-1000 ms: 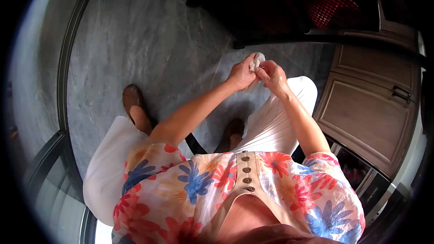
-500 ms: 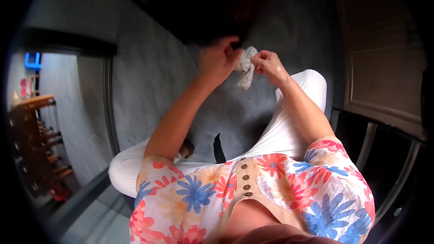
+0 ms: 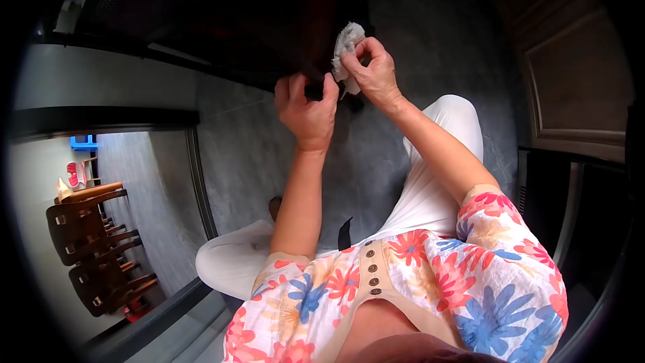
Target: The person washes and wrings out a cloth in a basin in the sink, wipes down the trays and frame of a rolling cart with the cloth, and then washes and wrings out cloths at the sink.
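Observation:
A crumpled whitish cloth [image 3: 348, 47] is pinched between the thumb and fingers of my right hand [image 3: 376, 74], and part of it hangs below the fingertips. To its left, my left hand [image 3: 308, 111] is raised at the lower edge of a large black object [image 3: 228, 40]. Its fingers are bent, with a dark gap between thumb and forefinger, and no object shows in it. Whether the fingertips touch the black edge is hard to make out. The two hands are apart.
Grey floor tiles [image 3: 366, 161] lie beneath my hands. Brown cabinet panels [image 3: 578, 87] stand at the right. At the left, a dark door frame [image 3: 201, 188] borders an area with wooden chairs [image 3: 84, 235] and a blue stool [image 3: 84, 142]. My knees are on both sides.
My left hand has let go of the cloth and is now apart from it. My right hand has moved up with the cloth. The view has turned, showing more black object and chairs at left.

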Action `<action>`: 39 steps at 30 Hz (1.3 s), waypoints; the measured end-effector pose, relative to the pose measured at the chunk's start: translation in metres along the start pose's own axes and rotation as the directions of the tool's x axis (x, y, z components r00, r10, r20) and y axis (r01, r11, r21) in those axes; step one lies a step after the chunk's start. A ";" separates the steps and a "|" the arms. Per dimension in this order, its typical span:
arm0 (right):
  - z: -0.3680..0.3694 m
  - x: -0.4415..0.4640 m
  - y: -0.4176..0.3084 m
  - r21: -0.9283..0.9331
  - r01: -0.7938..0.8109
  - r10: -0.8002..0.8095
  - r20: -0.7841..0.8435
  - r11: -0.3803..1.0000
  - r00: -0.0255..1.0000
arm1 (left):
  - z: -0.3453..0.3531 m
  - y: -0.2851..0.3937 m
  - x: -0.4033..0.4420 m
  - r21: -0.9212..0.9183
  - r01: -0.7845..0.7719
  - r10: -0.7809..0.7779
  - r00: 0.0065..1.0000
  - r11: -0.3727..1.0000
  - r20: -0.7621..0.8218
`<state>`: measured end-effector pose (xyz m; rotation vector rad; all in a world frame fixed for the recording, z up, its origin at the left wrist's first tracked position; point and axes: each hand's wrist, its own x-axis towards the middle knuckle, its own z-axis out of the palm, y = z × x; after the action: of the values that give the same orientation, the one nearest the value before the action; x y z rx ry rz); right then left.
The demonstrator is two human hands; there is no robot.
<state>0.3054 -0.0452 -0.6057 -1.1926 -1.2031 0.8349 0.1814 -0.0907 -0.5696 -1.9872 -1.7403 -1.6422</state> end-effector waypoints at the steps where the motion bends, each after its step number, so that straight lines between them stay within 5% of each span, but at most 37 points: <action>1: 0.000 0.004 -0.002 0.041 -0.055 0.056 -0.016 0.998 0.998 | -0.004 -0.004 -0.002 0.026 -0.019 0.020 1.000 0.999 -0.008; 4: 0.005 0.023 0.014 0.132 -0.098 0.110 -0.082 0.986 0.991 | -0.021 -0.015 -0.007 0.102 0.001 0.002 1.000 0.995 -0.029; 6: 0.003 0.044 0.019 0.101 0.026 -0.007 -0.184 0.995 0.983 | -0.029 -0.022 -0.012 0.085 0.042 -0.043 0.999 0.996 0.013; 8: 0.003 0.059 0.028 0.287 -0.006 0.055 -0.163 0.958 0.985 | -0.034 -0.029 -0.015 0.119 0.039 -0.047 0.997 0.992 0.067; 15: 0.008 0.075 -0.007 0.118 0.076 -0.064 -0.104 0.990 0.993 | -0.035 -0.033 -0.021 0.167 0.089 -0.125 0.969 0.982 0.214; 19: 0.022 0.057 0.003 -0.058 0.216 -0.218 -0.033 0.975 0.975 | -0.036 -0.040 -0.017 0.019 0.085 -0.087 0.976 0.996 0.200; 21: 0.030 0.014 -0.018 -0.057 0.254 -0.243 0.150 0.966 0.958 | -0.038 -0.037 -0.015 0.008 0.093 -0.093 0.973 0.996 0.210; 24: 0.030 -0.013 -0.043 0.096 0.062 -0.087 0.293 0.993 0.952 | -0.039 -0.031 -0.008 0.018 0.071 -0.073 0.975 0.997 0.209; 28: 0.034 0.017 -0.017 -0.161 0.500 -0.478 0.158 0.851 0.864 | -0.036 -0.030 -0.007 0.105 0.088 -0.109 0.970 0.991 0.218; 31: 0.025 0.071 -0.006 -0.237 0.364 -0.361 0.056 0.901 0.931 | -0.039 -0.027 -0.007 0.061 0.178 -0.187 0.963 0.982 0.195; 32: 0.022 0.091 0.004 -0.447 0.441 -0.454 0.084 0.778 0.887 | -0.038 -0.029 -0.009 0.063 0.180 -0.190 0.961 0.982 0.203; 34: 0.015 0.093 0.009 -0.291 0.483 -0.486 0.065 0.826 0.871 | -0.035 -0.036 -0.012 0.064 0.183 -0.192 0.957 0.981 0.217; 36: 0.017 0.092 0.035 0.055 0.154 -0.142 -0.176 0.987 0.974 | -0.033 -0.035 -0.013 0.052 0.149 -0.157 0.967 0.987 0.199; 37: 0.018 0.090 0.052 0.256 -0.006 0.068 -0.237 0.967 0.969 | -0.033 -0.035 -0.015 0.052 0.136 -0.143 0.971 0.989 0.189; 38: 0.023 0.089 0.050 0.612 -0.156 0.314 -0.159 0.775 0.936 | -0.036 -0.033 -0.011 0.092 0.114 -0.130 0.973 0.989 0.189; 39: 0.033 0.083 0.063 0.563 -0.131 0.285 -0.196 0.816 0.938 | -0.036 -0.031 -0.011 0.129 0.088 -0.112 0.975 0.988 0.194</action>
<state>0.2972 0.0545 -0.6489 -0.9315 -0.5481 1.0535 0.1368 -0.1091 -0.5791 -2.1055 -1.9859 -1.3648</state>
